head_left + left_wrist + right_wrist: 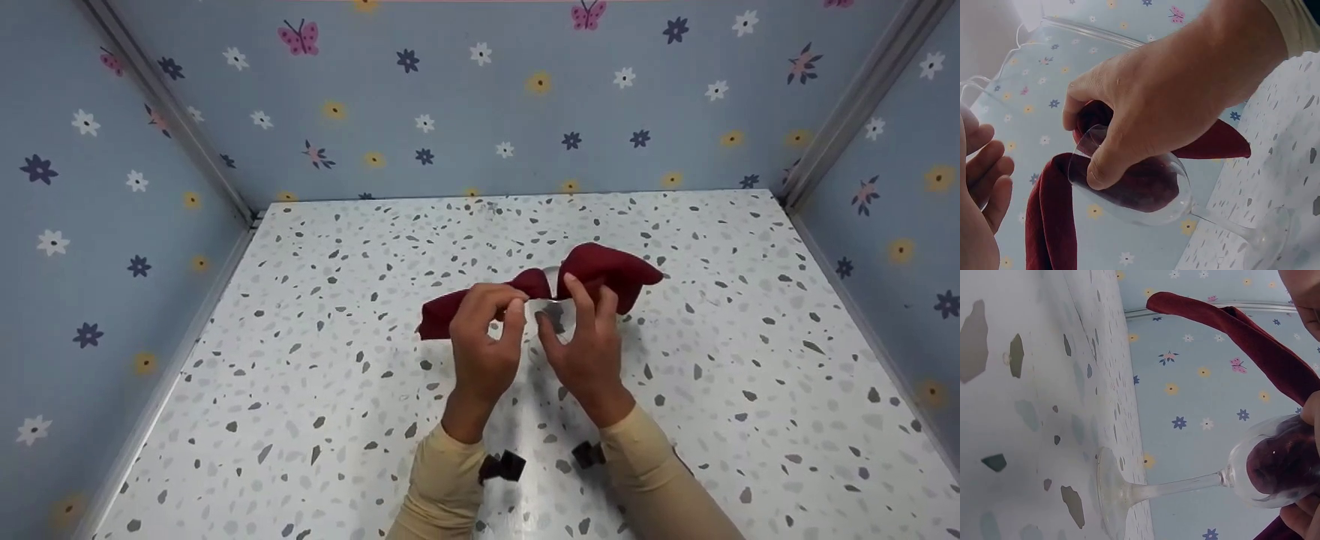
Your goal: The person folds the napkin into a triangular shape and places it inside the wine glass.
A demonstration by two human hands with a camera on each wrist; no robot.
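A clear wine glass (1165,216) stands upright on its foot, its bowl stuffed with a dark red cloth (600,266). One long folded strip of the cloth hangs over the rim on the left, and a wider flap spreads to the right. My right hand (589,360) grips the bowl near the rim. Its thumb lies on the glass in the left wrist view, and its fingers are at the cloth on the far side. My left hand (484,352) hovers by the left strip, fingers loosely bent. In the left wrist view the left hand (979,185) appears apart from cloth and glass.
The glass stands on a white speckled tabletop (300,405). Blue flowered panels (480,97) close off the back and both sides. A black mount (510,465) is strapped at my left wrist and another (587,454) at my right.
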